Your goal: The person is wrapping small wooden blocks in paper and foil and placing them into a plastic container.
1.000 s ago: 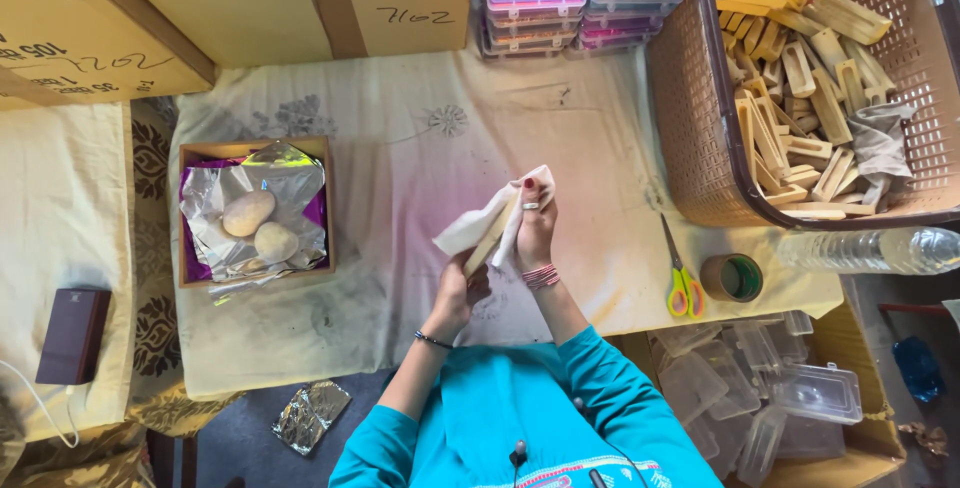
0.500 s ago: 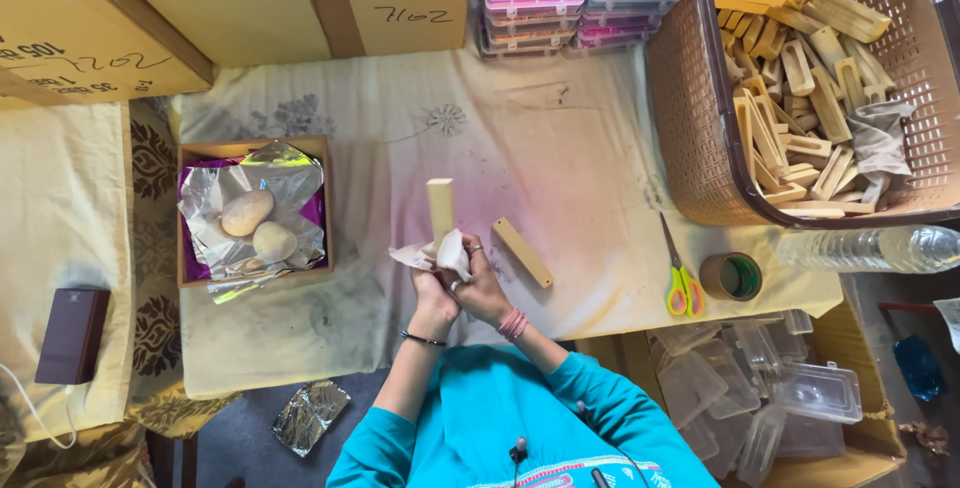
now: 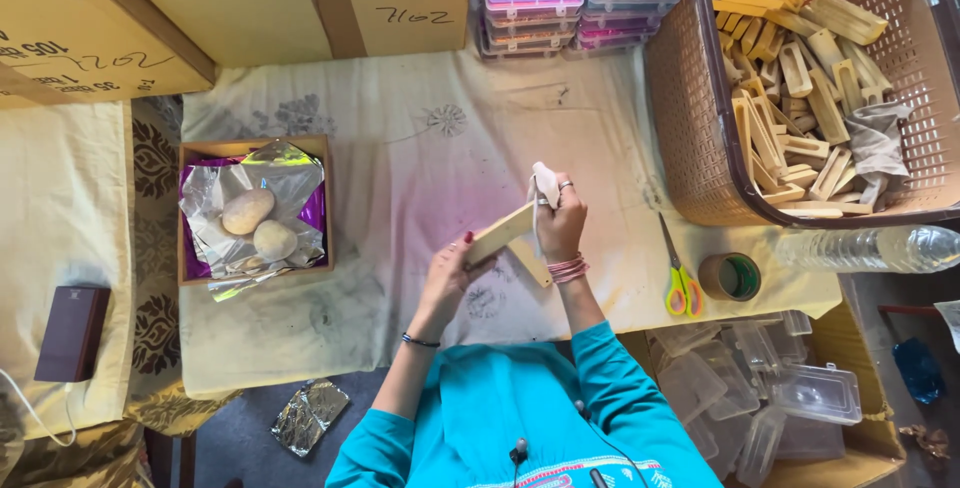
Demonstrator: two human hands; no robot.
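Pale wood is what both hands work on: a flat, light-coloured wooden block (image 3: 503,231) sits tilted above the cloth-covered bench (image 3: 400,178), its lower end pinched in the left hand (image 3: 447,273) and its upper end met by the right hand (image 3: 560,223). The right hand's grip is closed around a small white rag (image 3: 545,184) that sticks up at twelve o'clock from the fist and presses against the block. A second wooden strip (image 3: 530,263) lies on the bench just beneath the hands, towards six o'clock.

Judging from this pose, the block could slip: the left grip covers only the end, so a firm rub from the rag might lever the wood out of the fingers and drop it onto the strip below. The rag is bunched loosely and could work free of the fist.

At three o'clock lie yellow-and-green-handled scissors (image 3: 677,273) and a brown roll of tape (image 3: 729,276); a wide sweep of the right elbow may knock them off the bench edge towards the clear plastic boxes (image 3: 790,388) below. The tan woven basket of wooden pieces (image 3: 690,128) stands at two o'clock, and the wooden tray lined with crinkled foil and holding two pale round lumps (image 3: 255,210) sits at nine o'clock, well apart from the hands
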